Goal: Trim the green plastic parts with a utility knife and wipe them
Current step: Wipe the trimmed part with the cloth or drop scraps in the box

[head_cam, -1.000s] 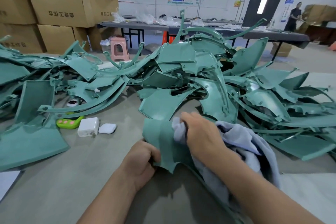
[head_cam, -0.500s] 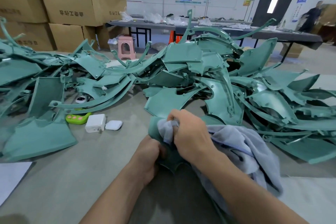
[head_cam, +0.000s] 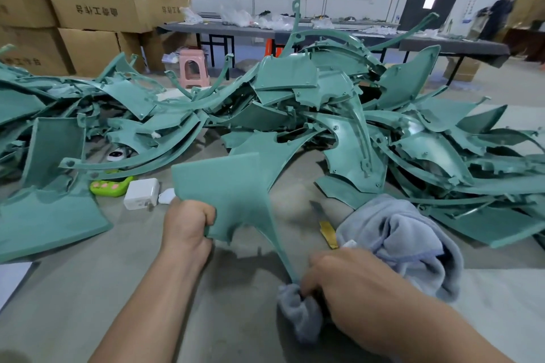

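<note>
While the wipe step looks to be in hand, the big grey counter holds it all. A huge pile of green parts is heaped across its back & both sides. One green part is out of the pile & up off the counter near the front. Its wide flat end is up & its long thin tail points down to the right. A grey-blue cloth lies bunched just right of it.

The left hand grips the part's low edge, w/ fingers curled tight round it. The right hand holds a wad of the cloth w/ curled fingers. That wad is wrapped on the very tip of the thin tail.

The utility knife, yellow w/ its blade out, lies on the counter btwn the part & the cloth. No hand touches it. Left of the hands sit a green toy-like thing, a white plug block & a small white case.

My guess: the wipe has got to the end of the tail, so this side is prob nearly clean. Nxt, the right hand should slip the cloth off the tip. Then the left hand can flip the part for the other side, or set it down away from the pile. For a new part the cloth must go down & the knife come up by its yellow end, not the blade.
</note>
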{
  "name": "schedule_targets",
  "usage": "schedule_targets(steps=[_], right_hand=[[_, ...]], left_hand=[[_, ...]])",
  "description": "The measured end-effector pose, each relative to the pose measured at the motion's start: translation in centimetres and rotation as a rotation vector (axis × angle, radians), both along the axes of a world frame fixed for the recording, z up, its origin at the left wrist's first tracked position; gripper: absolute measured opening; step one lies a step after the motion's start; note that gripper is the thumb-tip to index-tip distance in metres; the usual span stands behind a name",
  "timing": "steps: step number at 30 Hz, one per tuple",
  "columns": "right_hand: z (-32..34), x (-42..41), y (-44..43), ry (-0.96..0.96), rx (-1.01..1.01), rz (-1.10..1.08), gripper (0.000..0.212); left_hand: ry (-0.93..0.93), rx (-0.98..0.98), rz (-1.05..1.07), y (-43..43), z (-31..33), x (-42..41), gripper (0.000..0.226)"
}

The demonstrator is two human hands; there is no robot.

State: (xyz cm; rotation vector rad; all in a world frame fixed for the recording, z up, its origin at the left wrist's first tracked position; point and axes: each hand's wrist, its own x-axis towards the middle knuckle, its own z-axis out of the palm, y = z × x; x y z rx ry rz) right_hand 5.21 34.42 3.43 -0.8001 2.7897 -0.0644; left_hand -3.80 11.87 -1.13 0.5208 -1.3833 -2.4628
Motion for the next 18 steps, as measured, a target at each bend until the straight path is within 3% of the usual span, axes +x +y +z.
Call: schedule_targets(steps=[3, 5, 6, 8, 9, 10, 14, 18], right_hand=[[-0.6, 0.8, 0.0, 0.048, 0.055, 0.003, 0.026], [-0.6, 1.1, 0.3, 0.188, 0.087, -0.010, 0.068], [-0.3, 1.1, 0.2, 0.183, 0.021, -0.034, 0.061], [-0.3, 0.3, 0.2, 0.182, -0.070, -0.032, 0.008], [-0.2, -0.4, -0.1, 0.171, -0.154, -0.102, 0.025], [0.1, -1.0, -0.7, 0.198, -0.221, -0.163, 0.029], [-1.3, -3.2, -3.1, 0.359, -0.511, -0.391, 0.023], [-2.5, -4.5, -1.5, 0.400, -1.028, -0.727, 0.025]], left_hand=[[0.018, 0.010, 0.004, 0.1, 0.1, 0.3, 0.041], [0.009, 0.016, 0.004, 0.1, 0.3, 0.4, 0.036], [0.002, 0.013, 0.001, 0.1, 0.3, 0.5, 0.037], [-0.007, -0.009, -0.035, 0.4, 0.4, 0.9, 0.046], [-0.008, -0.022, -0.063, 0.8, 0.4, 1.1, 0.053], [-0.001, -0.028, -0.091, 1.1, 0.3, 1.4, 0.059], [-0.035, 0.016, -0.214, 2.0, 0.0, 2.0, 0.055], [-0.049, 0.139, -0.345, 1.5, -0.5, 1.3, 0.055]])
